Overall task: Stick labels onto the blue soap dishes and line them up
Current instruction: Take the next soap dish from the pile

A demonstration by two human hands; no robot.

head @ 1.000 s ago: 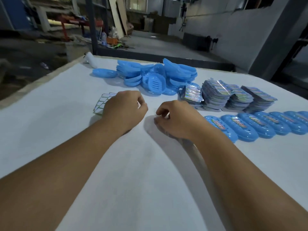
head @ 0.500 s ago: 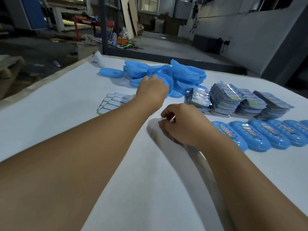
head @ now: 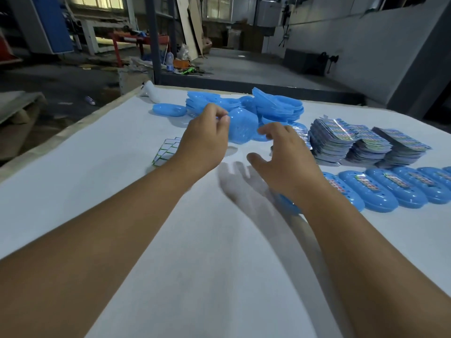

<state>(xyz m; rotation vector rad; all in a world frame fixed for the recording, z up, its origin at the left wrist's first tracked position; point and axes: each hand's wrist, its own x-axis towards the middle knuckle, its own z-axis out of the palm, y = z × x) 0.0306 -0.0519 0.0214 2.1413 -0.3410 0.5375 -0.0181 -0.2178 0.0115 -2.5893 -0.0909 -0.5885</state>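
Note:
My left hand pinches the edge of a blue soap dish and holds it tilted above the table, just in front of the pile of blue soap dishes. To its right my right hand hovers open with fingers spread, holding nothing. A row of labelled blue dishes lies flat at the right, and its nearest dish is partly hidden under my right wrist. Behind that row stand stacks of shiny labels.
A single blue dish lies left of the pile, beside a white object at the table's far corner. White backing sheets lie partly under my left hand. The white table ends at a wooden edge on the left.
My left hand has pulled a blue dish off the pile and lifted it toward me. My right hand has left the table, opened its fingers and risen toward the dish.

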